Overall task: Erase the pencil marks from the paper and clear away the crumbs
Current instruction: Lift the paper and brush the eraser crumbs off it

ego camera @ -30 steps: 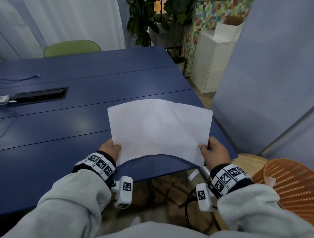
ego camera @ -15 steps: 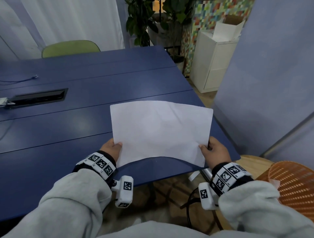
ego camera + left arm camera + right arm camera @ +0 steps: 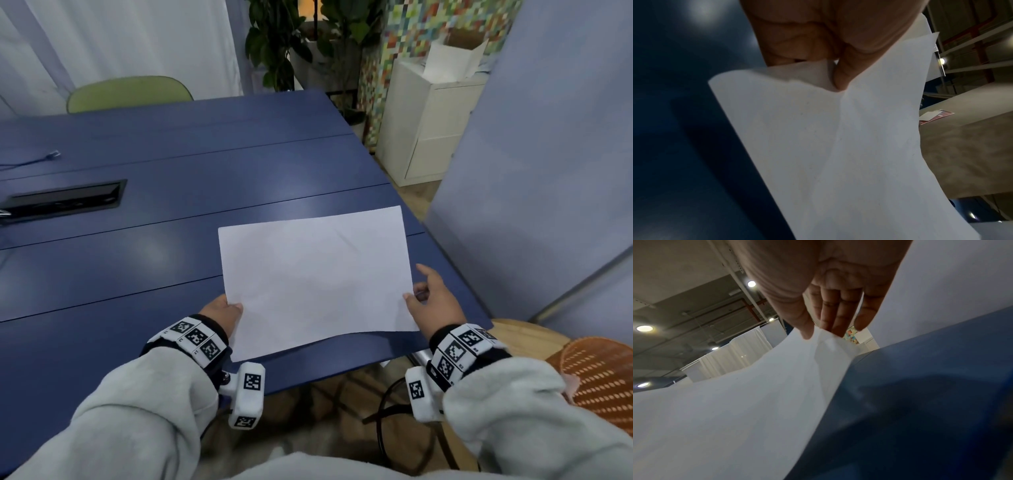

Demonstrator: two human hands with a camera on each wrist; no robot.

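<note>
A white sheet of paper lies nearly flat over the near right corner of the blue table, its near edge slightly raised. It looks blank; I see no pencil marks, crumbs or eraser. My left hand pinches the near left edge, thumb on top and fingers curled beneath the paper. My right hand holds the near right edge between thumb and straight fingers, over the paper.
An orange wicker basket stands on the floor at my right. A black cable recess is set into the table at the left. Behind are a green chair, a white cabinet and a grey partition.
The sheet, held arched above the table edge before, has come down and flattened onto the table, a little farther forward. My right fingers have spread out.
</note>
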